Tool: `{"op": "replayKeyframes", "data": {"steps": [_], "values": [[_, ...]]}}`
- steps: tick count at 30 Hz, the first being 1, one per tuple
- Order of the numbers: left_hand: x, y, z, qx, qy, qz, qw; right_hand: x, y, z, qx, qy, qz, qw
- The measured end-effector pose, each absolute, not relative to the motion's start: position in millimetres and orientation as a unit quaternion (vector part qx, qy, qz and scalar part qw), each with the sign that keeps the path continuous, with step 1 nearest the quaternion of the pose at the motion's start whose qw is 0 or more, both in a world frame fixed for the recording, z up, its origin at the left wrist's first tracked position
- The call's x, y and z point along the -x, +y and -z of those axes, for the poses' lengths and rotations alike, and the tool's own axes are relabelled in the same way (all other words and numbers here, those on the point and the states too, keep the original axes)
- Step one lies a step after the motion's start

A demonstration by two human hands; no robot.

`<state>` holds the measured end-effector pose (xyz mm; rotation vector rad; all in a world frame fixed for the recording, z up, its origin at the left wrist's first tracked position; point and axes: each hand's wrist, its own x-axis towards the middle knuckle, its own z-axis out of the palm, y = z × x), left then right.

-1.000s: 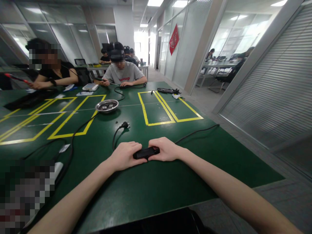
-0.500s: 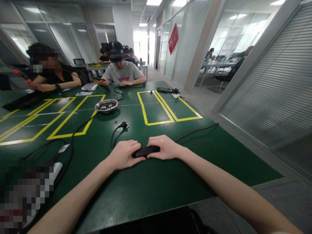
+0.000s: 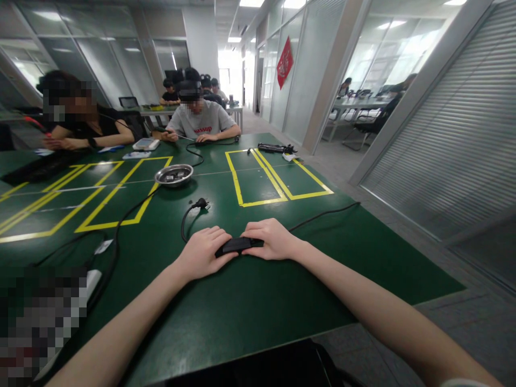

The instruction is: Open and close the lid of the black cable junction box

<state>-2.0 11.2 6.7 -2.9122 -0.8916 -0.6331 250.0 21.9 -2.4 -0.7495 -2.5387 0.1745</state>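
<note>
Gripping a black device, left hand opposite right hand, fingers clamped on its ends

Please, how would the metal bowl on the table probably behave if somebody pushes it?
The metal bowl would probably stay stiff, since its shiny wall looks metallic. It may slide on the glossy table. The small pieces inside look loose and might shift.
</note>
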Motion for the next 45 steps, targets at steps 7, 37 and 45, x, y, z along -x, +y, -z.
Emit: {"op": "replayKeyframes", "data": {"steps": [7, 37, 45], "values": [[3, 10, -6, 0.937, -0.282, 0.208, 0.0, -249, 23, 3, 0.278, -0.924, -0.091, 0.247], [-1, 12, -6, 0.951, -0.239, 0.184, 0.064, -242, 19, 6, 0.392, -0.769, -0.41, 0.297], [2, 12, -2, 0.944, -0.287, 0.162, -0.027, -245, 14, 0, 0.298, -0.897, -0.164, 0.282]]}}
